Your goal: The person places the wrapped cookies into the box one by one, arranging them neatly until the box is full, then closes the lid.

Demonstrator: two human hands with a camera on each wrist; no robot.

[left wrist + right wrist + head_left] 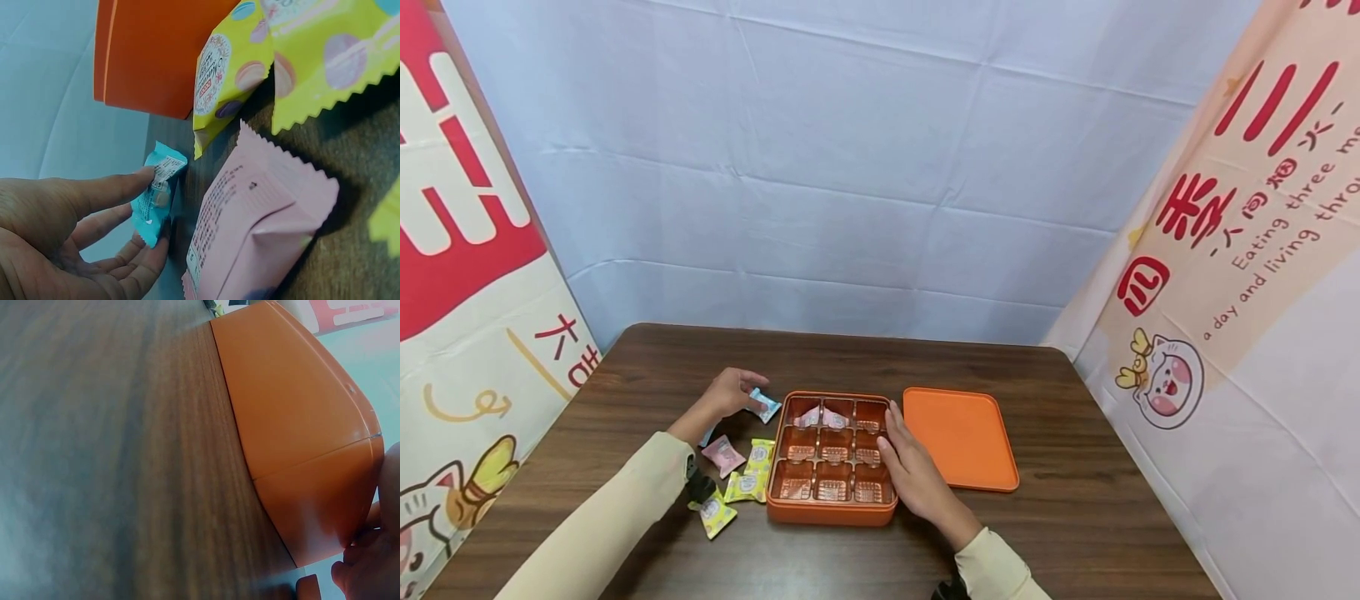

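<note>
My left hand (726, 395) pinches a small blue wrapped packet (157, 195) between thumb and fingers, left of the orange box (829, 515). The box holds a brown tray divided into several compartments, with pink packets (822, 417) in the back row. My right hand (919, 473) rests against the box's right side, its fingers straight along the rim. A pink packet (724, 455) lies close to the left wrist, beside yellow packets (745, 486) at the box's left wall.
An orange lid (961, 439) lies flat on the dark wooden table (1075, 533), right of the box. Another yellow packet (717, 514) lies partly behind the left forearm. A pale cloth (820, 167) hangs behind the table, with printed cloths at both sides.
</note>
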